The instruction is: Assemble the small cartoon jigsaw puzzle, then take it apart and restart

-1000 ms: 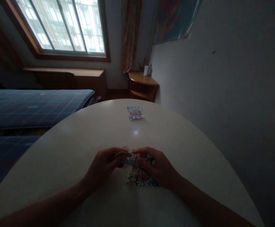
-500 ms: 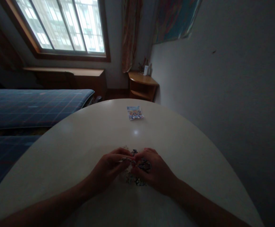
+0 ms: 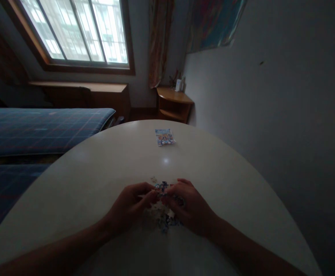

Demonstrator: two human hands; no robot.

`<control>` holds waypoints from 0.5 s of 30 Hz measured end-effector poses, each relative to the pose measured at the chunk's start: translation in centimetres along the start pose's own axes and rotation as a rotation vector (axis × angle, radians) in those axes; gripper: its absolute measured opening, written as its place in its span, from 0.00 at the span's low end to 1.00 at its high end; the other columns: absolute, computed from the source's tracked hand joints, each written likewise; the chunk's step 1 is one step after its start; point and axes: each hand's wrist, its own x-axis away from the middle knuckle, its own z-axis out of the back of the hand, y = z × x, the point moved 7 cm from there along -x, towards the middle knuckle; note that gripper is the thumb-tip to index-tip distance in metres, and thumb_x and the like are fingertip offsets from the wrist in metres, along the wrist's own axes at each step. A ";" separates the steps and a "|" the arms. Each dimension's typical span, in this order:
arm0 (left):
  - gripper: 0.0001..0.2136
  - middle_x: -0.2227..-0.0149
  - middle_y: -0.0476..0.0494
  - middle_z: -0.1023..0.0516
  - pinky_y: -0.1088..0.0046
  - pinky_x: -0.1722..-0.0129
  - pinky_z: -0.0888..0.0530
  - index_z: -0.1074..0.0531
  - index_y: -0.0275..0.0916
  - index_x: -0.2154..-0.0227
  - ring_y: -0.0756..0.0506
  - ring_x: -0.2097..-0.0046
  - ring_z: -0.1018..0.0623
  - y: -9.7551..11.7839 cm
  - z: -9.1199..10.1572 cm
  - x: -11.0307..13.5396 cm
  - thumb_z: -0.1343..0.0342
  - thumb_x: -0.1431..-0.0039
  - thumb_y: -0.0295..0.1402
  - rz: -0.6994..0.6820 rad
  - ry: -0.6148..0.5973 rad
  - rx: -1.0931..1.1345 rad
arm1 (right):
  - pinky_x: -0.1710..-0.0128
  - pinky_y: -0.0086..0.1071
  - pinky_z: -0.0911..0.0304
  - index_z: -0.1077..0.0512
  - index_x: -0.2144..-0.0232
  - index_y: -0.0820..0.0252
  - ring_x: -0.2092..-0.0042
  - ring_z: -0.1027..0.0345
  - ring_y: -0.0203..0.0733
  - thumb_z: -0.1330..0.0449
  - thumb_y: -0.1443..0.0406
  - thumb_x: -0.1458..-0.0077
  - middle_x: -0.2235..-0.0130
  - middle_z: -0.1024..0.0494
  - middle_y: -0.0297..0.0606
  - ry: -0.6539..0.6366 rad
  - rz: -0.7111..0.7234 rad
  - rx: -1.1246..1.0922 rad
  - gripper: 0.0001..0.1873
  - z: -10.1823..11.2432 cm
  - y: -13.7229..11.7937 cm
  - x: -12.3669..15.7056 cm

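Observation:
Small jigsaw puzzle pieces [image 3: 165, 221] lie in a loose heap on a round white table [image 3: 104, 168]. Some show a dark printed side, others a pale back. Over the heap's left side, my left hand [image 3: 134, 199] pinches a puzzle piece between thumb and fingers. My right hand [image 3: 186, 203] is closed opposite it, its fingertips pressed on puzzle pieces and almost meeting the left fingertips. The fingers partly hide what they hold, and dim light blurs the outlines. A couple of pale pieces [image 3: 154, 179] sit just beyond the hands.
Farther back on the table lies a colourful printed sheet or packet [image 3: 165, 137]. To the left is a bed with a blue plaid mattress [image 3: 46, 130]. A grey wall [image 3: 265, 107] runs along the right. A small wooden corner shelf [image 3: 174, 96] stands behind the table.
My left fingers have drawn slightly lower and no longer stretch over the pieces. More of the heap now shows below and between the hands, with some pieces shifted.

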 end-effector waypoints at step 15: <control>0.25 0.45 0.40 0.30 0.56 0.44 0.31 0.31 0.45 0.46 0.38 0.45 0.30 0.9 0.9 0.9 0.37 0.48 0.35 -0.276 -0.112 -0.714 | 0.47 0.47 0.42 0.25 0.55 0.53 0.48 0.36 0.52 0.30 0.53 0.54 0.51 0.25 0.42 -0.203 0.042 0.294 0.24 -0.9 -0.5 1.1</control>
